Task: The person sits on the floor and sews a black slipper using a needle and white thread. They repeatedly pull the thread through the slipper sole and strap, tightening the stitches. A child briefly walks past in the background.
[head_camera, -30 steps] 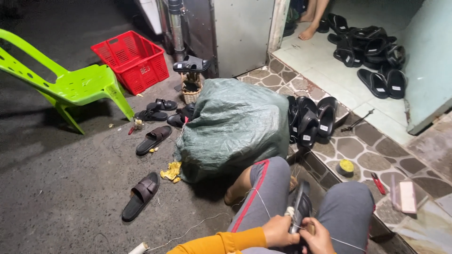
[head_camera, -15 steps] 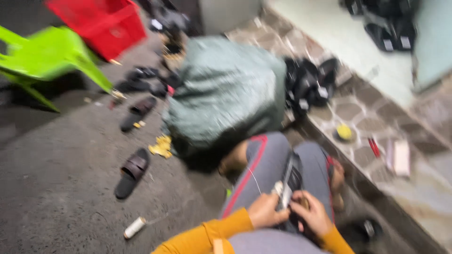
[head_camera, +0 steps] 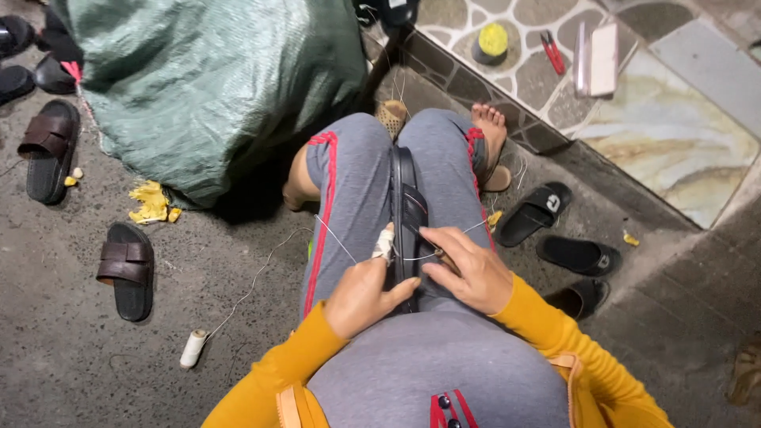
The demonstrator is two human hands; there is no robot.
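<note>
A black slide sandal stands on edge, clamped between my knees in grey trousers with red stripes. My left hand grips the sandal's near end, and its bandaged forefinger rests against the sole's edge. My right hand presses on the sandal's other side, fingers pinched on a thin white thread that runs across the strap. From my left hand the thread trails down over the floor to a white spool.
A big green sack bulges at the upper left, with brown sandals and yellow scraps on the concrete beside it. Black slides lie to my right below a tiled step holding a yellow thread roll, red clippers and a phone.
The view has tilted down and closer onto my lap. The chair and red crate have left the frame. Both hands stay on the sandal, with the thread now drawn taut.
</note>
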